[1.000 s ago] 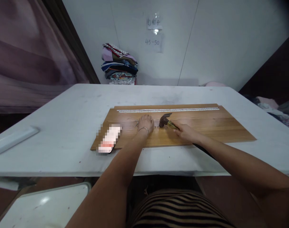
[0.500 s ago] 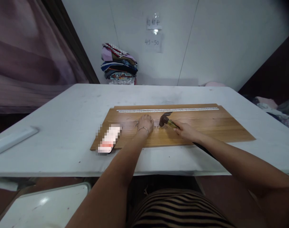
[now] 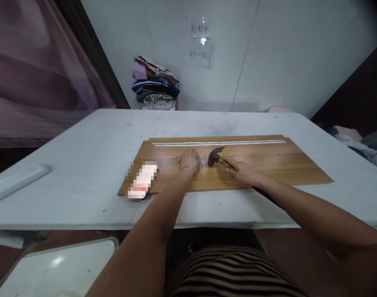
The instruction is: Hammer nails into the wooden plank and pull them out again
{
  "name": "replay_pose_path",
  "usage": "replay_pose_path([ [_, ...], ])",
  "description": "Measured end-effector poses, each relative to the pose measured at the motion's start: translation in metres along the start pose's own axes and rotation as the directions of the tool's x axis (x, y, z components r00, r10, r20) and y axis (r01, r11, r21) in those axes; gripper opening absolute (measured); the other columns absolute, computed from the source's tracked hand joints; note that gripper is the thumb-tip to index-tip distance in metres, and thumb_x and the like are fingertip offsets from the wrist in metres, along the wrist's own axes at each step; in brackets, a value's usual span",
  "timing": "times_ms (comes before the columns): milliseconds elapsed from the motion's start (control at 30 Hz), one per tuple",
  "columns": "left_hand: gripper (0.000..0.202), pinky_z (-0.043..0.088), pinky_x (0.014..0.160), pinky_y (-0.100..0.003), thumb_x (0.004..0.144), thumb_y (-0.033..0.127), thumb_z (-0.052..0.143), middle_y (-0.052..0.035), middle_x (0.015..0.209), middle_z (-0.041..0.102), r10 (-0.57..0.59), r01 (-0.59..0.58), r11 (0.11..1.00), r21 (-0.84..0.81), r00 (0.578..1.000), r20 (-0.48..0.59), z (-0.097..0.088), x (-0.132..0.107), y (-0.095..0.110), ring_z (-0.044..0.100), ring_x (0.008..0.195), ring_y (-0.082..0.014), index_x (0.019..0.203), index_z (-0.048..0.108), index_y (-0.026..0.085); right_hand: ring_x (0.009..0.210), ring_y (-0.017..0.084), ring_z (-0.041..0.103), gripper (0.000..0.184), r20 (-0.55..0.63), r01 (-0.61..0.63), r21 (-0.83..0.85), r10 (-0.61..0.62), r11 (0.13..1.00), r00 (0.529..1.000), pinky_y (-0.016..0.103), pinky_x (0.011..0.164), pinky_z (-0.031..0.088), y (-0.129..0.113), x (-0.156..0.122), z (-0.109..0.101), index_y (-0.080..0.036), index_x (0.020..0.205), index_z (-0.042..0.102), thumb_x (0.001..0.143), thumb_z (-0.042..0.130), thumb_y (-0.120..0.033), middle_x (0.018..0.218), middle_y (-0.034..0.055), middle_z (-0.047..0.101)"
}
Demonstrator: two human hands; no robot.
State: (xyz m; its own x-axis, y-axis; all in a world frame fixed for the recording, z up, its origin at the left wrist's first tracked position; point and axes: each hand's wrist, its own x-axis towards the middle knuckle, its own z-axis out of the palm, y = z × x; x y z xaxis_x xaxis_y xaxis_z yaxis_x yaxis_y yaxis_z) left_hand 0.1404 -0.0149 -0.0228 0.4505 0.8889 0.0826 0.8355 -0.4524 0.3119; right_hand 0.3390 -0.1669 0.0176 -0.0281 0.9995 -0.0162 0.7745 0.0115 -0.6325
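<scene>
My right hand (image 3: pixel 242 172) is wrapped round the handle of a claw hammer (image 3: pixel 213 158). The hammer's dark head is low over or touching the wooden board (image 3: pixel 284 165), claw pointing away from me; I cannot tell whether it touches. My left hand (image 3: pixel 190 161), with a bracelet at the wrist, lies palm down on the board, its fingers stretched forward. Just left of those fingers are several loose nails (image 3: pixel 177 159), partly hidden by the hand. Between the hand and the hammer head, a short row of small dark nail heads (image 3: pixel 203 165) shows in the wood.
Two white measuring strips (image 3: pixel 219 143) run along the board's far edge. A phone (image 3: pixel 143 181) with a blurred screen lies over the board's left front corner. The board rests on a white table (image 3: pixel 83 165). Folded clothes (image 3: pixel 156 84) are stacked behind; a white stool (image 3: pixel 61 264) stands below left.
The hammer head has dipped very slightly toward the board. My left hand keeps its place on the wood.
</scene>
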Motion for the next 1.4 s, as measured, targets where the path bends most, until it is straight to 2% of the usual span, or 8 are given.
replay_pose_path([
  [167,0.019,0.048,0.086,-0.037,0.097,0.023,0.05,-0.0136,0.11,0.072,0.001,-0.001,1.0,-0.02,1.0,-0.001,0.0046,0.0037,-0.0038,0.064,0.097,-0.0252,0.095,0.068,0.019,0.101,0.025,0.071,0.055,-0.008,0.014,0.0,-0.014,1.0,1.0,0.037,0.09,0.053,-0.0006,0.0023,-0.005,-0.017,0.145,0.062,0.091,0.052,-0.018,0.116,0.0111,0.078],
  [333,0.018,0.048,0.086,-0.037,0.097,0.022,0.05,-0.0133,0.107,0.072,0.001,0.0,1.0,-0.031,1.0,0.006,0.0087,0.0069,-0.0055,0.064,0.097,-0.0251,0.095,0.068,0.019,0.104,0.026,0.071,0.05,-0.012,0.032,0.005,-0.032,0.999,0.999,0.037,0.093,0.053,-0.0026,0.0036,-0.0039,-0.019,0.137,0.068,0.089,0.053,-0.016,0.118,0.0098,0.078],
  [600,0.02,0.048,0.092,-0.038,0.098,0.022,0.05,-0.0141,0.109,0.072,0.023,-0.023,1.0,-0.013,1.0,-0.015,0.0055,0.0039,-0.0017,0.065,0.104,-0.0266,0.095,0.07,0.019,0.108,0.027,0.072,0.053,-0.002,0.007,0.008,-0.007,1.0,1.0,0.039,0.094,0.055,0.0031,0.0012,0.0034,-0.025,0.144,0.065,0.092,0.052,-0.021,0.124,0.0072,0.078],
  [933,0.023,0.048,0.093,-0.037,0.1,0.022,0.047,-0.0143,0.114,0.073,0.021,-0.021,1.0,0.015,1.0,0.003,0.0009,0.0015,0.0,0.065,0.105,-0.026,0.096,0.07,0.019,0.113,0.028,0.071,0.054,-0.017,0.031,-0.002,-0.031,1.0,0.999,0.042,0.098,0.054,0.0003,0.0027,-0.0023,-0.023,0.142,0.065,0.09,0.053,-0.019,0.128,0.0086,0.077],
  [1100,0.023,0.048,0.096,-0.037,0.099,0.022,0.047,-0.0137,0.113,0.073,0.015,-0.015,1.0,0.015,1.0,0.008,-0.0011,0.0007,0.002,0.065,0.106,-0.0259,0.098,0.07,0.019,0.105,0.027,0.072,0.051,0.005,0.02,-0.006,-0.02,1.0,1.0,0.039,0.094,0.055,-0.0005,0.0019,-0.0015,-0.021,0.139,0.068,0.09,0.054,-0.019,0.12,0.0092,0.079],
  [1267,0.022,0.048,0.089,-0.037,0.099,0.021,0.047,-0.0146,0.11,0.073,0.013,-0.013,1.0,0.004,1.0,0.011,0.0005,0.0032,0.0004,0.065,0.101,-0.0261,0.096,0.069,0.019,0.108,0.027,0.071,0.056,-0.016,0.01,0.019,-0.009,1.0,1.0,0.04,0.095,0.054,0.0019,0.0003,0.0024,-0.024,0.145,0.063,0.091,0.053,-0.018,0.124,0.0078,0.078],
  [1400,0.02,0.047,0.083,-0.036,0.097,0.019,0.048,-0.0136,0.108,0.073,-0.017,0.017,1.0,-0.02,1.0,0.024,0.002,0.0047,-0.0011,0.064,0.094,-0.0246,0.097,0.068,0.019,0.107,0.027,0.071,0.052,-0.005,0.018,0.024,-0.018,1.0,1.0,0.04,0.095,0.055,0.003,0.0004,0.0032,-0.025,0.142,0.065,0.092,0.052,-0.018,0.123,0.0076,0.078],
])
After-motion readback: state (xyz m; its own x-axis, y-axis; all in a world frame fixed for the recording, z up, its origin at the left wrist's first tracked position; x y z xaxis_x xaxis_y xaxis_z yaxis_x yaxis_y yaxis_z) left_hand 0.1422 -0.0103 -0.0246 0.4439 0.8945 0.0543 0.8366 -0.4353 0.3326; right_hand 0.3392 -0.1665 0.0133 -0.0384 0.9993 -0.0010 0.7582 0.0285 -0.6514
